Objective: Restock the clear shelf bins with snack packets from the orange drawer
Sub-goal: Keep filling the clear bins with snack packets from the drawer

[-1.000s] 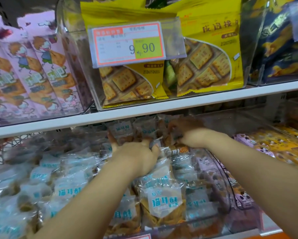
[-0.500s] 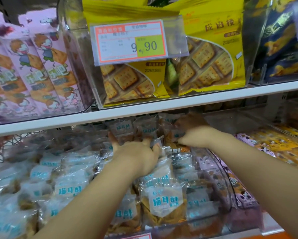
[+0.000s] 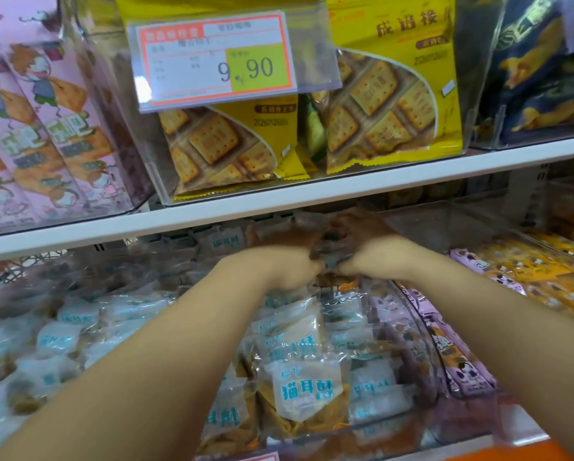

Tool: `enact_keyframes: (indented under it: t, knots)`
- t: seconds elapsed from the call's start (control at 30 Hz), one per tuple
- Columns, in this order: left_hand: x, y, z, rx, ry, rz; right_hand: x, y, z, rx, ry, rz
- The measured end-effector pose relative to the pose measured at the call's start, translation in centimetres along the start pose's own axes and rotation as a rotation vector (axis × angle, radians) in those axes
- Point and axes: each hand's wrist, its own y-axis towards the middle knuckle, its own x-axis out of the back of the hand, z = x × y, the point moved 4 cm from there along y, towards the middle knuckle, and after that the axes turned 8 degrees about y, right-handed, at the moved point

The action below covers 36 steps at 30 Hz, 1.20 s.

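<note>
Lower shelf, middle clear bin [image 3: 427,341]: filled with snack packets [image 3: 307,390] in clear wrap with pale labels and blue lettering, heaped loosely; the front one leans back, label facing outward and lettering upright. At the back of this bin, just under the white shelf edge [image 3: 312,194], the left hand [image 3: 279,267] and right hand [image 3: 375,257] meet, fingers curled, both gripping one small packet [image 3: 332,259] between them. This packet's long side appears to run left to right from hand to hand; which way its label faces is too blurred to tell. Both forearms reach in over the heap. Neighbouring bin to the right: purple packets [image 3: 462,371]; further right, yellow-orange packets [image 3: 545,271]. Upper shelf: yellow biscuit bags [image 3: 392,94] standing upright behind a price tag [image 3: 216,58], pink boxes [image 3: 46,128] to the left, dark blue bags [image 3: 545,78] to the right.
</note>
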Motion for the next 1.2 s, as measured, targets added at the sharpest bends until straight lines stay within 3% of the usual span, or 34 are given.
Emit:
enact_keyframes:
  t: [0.1, 0.33, 0.57, 0.7, 0.83, 1.0, 1.1, 1.2]
  knots:
    - [-1.2, 0.3, 0.7, 0.099, -0.056, 0.092, 0.6, -1.0, 0.3, 0.023, 0.177, 0.008]
    - [-0.8, 1.1, 1.0, 0.17, -0.088, 0.038, 1.9, -1.0, 0.6, 0.095, 0.313, -0.133]
    - [-1.1, 0.9, 1.0, 0.243, -0.18, 0.022, 0.4, 0.4, -0.4, 0.01, 0.272, 0.034]
    - [-1.3, 0.9, 1.2, 0.277, -0.195, -0.012, 1.2, -1.6, -1.3, 0.047, 0.417, -0.179]
    - [-1.6, 1.0, 1.4, 0.31, -0.251, -0.065, 1.0, -2.3, -1.3, 0.19, 0.157, -0.274]
    - [-1.6, 1.2, 1.8, 0.281, -0.247, -0.098, 0.3, 0.0, -0.3, 0.191, -0.071, -0.035]
    - [-1.5, 1.3, 2.4, 0.245, -0.214, -0.086, 0.6, -0.5, 0.1, 0.205, -0.047, -0.013]
    - [-0.5, 0.4, 2.6, 0.197, -0.195, -0.056, 1.4, -2.8, -0.4, 0.17, 0.102, -0.113]
